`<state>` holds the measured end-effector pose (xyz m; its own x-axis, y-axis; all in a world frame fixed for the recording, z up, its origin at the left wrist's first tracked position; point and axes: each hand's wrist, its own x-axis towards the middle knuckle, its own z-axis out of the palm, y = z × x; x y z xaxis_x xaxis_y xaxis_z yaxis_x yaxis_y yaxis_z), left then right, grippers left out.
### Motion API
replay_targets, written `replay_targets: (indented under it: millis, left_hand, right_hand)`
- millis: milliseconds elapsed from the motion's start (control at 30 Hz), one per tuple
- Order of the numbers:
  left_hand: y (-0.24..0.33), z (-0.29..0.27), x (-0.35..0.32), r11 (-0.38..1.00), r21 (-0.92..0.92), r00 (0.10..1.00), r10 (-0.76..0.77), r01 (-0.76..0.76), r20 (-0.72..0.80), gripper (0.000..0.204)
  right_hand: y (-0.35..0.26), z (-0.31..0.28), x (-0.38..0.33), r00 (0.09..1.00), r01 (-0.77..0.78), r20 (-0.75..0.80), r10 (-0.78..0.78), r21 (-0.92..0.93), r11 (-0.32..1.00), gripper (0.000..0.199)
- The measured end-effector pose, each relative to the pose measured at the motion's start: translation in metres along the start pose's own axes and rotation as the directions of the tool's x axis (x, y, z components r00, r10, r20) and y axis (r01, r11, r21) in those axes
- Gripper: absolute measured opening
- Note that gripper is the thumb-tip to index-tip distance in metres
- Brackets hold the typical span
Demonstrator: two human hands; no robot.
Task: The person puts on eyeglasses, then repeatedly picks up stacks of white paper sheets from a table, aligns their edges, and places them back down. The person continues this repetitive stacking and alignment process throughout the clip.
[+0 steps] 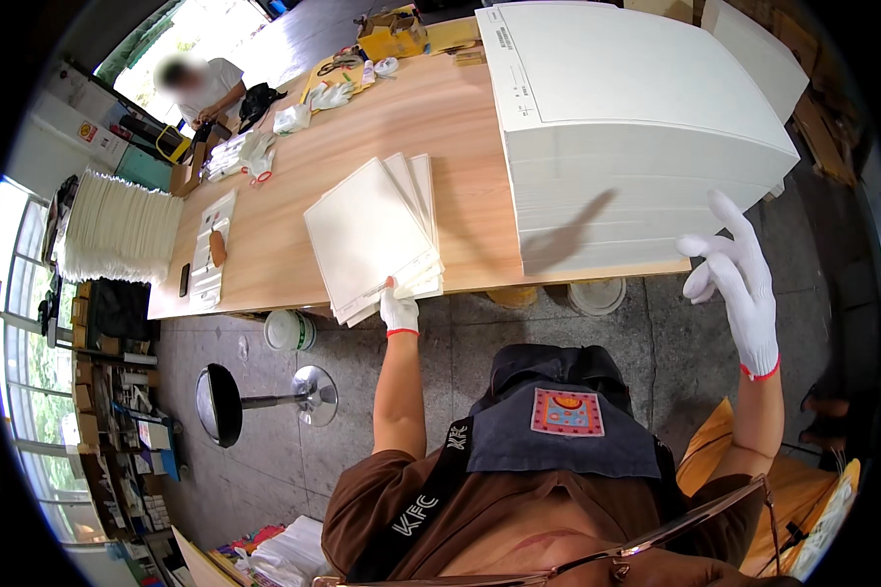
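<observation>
A small fan of white card sheets lies on the wooden table, its near corner reaching the front edge. There my left hand, in a white glove with a red cuff, pinches the sheets' near edge; a fingertip shows on top and the other fingers are partly hidden. My right hand, gloved the same way, is raised off the near right corner of a tall stack of large white sheets. Its fingers are spread and nothing is in them. Thin printed marks run along the stack's left margin.
A tall pile of white sheets stands at the left. Along the table's far left lie a phone, gloves, scissors and a yellow box. Another person sits there. A round stool and buckets are on the floor.
</observation>
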<state>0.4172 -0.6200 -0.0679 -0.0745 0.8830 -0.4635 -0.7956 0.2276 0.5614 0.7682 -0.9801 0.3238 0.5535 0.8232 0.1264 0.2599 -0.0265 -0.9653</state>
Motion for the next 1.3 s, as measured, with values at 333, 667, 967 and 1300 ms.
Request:
replay_targets:
  millis: [333, 667, 967, 1300]
  left_hand:
    - [0.0, 0.012, -0.01, 0.998, 0.038, 0.993, -0.042, 0.046, -0.109, 0.033]
    - [-0.006, 0.005, 0.001, 1.0, -0.021, 1.0, -0.02, 0.019, -0.007, 0.034]
    - [0.012, 0.028, -0.018, 0.998, -0.005, 0.99, -0.06, 0.06, -0.128, 0.041]
    - [0.07, 0.224, -0.212, 0.701, -0.089, 0.467, 0.559, -0.708, 0.685, 0.045]
  right_hand:
    - [0.007, -0.005, -0.002, 1.0, 0.006, 0.011, -0.006, 0.0, 1.0, 0.057]
    - [0.016, -0.019, -0.005, 1.0, -0.027, -0.005, 0.027, 0.004, 1.0, 0.052]
    - [0.025, -0.026, -0.004, 1.0, -0.021, 0.014, 0.02, 0.027, 0.999, 0.052]
    - [0.037, -0.086, -0.011, 0.985, -0.008, -0.172, 0.005, -0.02, 1.0, 0.039]
